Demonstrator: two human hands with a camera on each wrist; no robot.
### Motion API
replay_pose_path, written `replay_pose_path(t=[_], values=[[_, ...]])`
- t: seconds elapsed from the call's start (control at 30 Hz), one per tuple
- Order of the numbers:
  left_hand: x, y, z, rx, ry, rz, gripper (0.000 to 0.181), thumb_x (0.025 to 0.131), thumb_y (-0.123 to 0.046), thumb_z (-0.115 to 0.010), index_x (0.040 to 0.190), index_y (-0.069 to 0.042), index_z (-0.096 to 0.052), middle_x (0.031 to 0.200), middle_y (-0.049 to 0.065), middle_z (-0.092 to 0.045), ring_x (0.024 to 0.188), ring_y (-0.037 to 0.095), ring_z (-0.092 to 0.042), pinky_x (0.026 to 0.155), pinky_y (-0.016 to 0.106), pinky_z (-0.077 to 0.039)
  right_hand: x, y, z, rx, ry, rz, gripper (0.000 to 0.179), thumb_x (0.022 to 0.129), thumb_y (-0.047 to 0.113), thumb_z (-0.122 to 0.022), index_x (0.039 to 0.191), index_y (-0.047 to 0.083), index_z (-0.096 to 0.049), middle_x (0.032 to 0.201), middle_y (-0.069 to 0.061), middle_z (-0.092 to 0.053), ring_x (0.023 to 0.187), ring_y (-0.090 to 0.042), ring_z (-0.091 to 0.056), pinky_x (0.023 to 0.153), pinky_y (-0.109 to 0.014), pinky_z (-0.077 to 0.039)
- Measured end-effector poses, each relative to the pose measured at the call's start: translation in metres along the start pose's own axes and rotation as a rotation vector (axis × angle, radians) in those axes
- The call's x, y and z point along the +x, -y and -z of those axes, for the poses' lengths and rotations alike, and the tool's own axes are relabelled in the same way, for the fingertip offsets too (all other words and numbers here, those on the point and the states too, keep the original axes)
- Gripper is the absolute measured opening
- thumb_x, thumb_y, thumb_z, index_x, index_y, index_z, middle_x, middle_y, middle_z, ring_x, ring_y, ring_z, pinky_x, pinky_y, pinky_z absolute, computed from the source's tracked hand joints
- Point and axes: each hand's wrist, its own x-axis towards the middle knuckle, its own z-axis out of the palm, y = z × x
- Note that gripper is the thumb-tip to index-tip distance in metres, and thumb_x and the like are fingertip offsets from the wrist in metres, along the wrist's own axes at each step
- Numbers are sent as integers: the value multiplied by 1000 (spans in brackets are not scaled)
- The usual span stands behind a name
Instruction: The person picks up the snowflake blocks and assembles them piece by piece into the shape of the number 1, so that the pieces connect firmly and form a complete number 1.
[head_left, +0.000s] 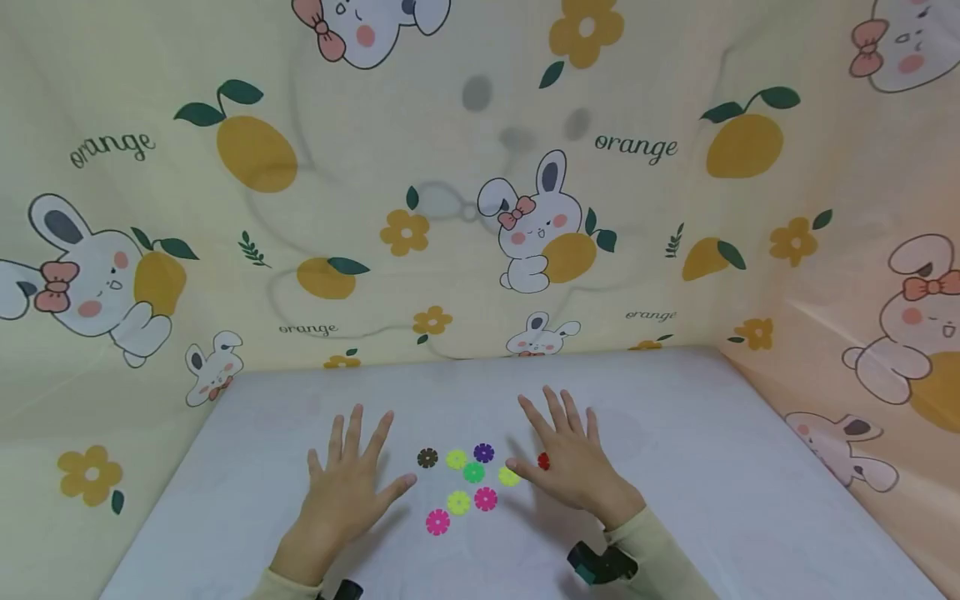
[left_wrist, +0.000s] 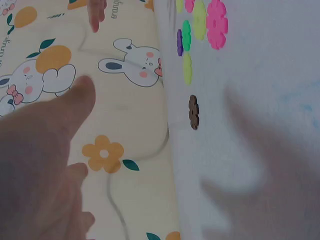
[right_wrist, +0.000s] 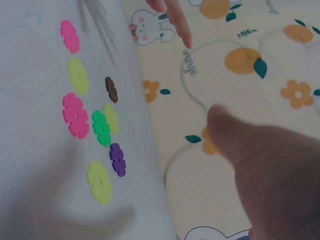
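Several flat, notched, flower-shaped plastic discs lie spread on the white table between my hands. A brown disc (head_left: 427, 457) is nearest my left hand (head_left: 341, 487), whose fingers are spread above the table with nothing in them. My right hand (head_left: 573, 467) is held likewise, fingers splayed, partly covering a red disc (head_left: 543, 461) in the head view. Its thumb overlaps a yellow disc (head_left: 509, 476). Between the hands lie a purple disc (head_left: 483, 452), a green disc (head_left: 474, 472), two more yellow discs (head_left: 458, 502) and two pink discs (head_left: 438, 522).
The white tabletop (head_left: 660, 417) is bordered at the back and sides by a cream curtain (head_left: 465, 275) printed with rabbits and oranges. A dark wrist camera (head_left: 602, 563) is strapped at the right sleeve. Both hands cast shadows on the table.
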Motion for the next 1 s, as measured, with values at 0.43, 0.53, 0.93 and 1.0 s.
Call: replay_pose_path(t=[0.43,0.53,0.93,1.0], values=[[17,6,-9,-147,-22,-99,67,94,-37,-71,150,-12,-46,148,24,-49,132,44,-53,102,62,-49,14,-29,-7,228,38,32,67,99,44,-62,155,14,-41,158,-24,-38,147,-46,-34,116,-68,-31],[24,8,-18,-211,44,-85,62,93,-33,-73,147,-10,-50,142,19,-55,129,37,-57,106,55,-49,16,-37,-8,281,69,-3,65,97,39,-67,153,15,-44,155,-23,-41,145,-46,-36,114,-68,-33],[42,9,-35,-373,194,-81,58,88,-22,-79,141,-12,-57,136,13,-61,112,25,-63,103,50,-51,19,-69,-21,385,106,-29,56,83,15,-82,136,10,-62,138,-14,-60,127,-36,-55,108,-58,-46],[45,9,-36,-379,218,-82,58,88,-22,-79,141,-13,-57,133,13,-61,108,22,-62,100,50,-52,19,-72,-22,389,111,-38,56,80,13,-85,132,10,-64,135,-13,-61,126,-35,-56,107,-57,-47]])
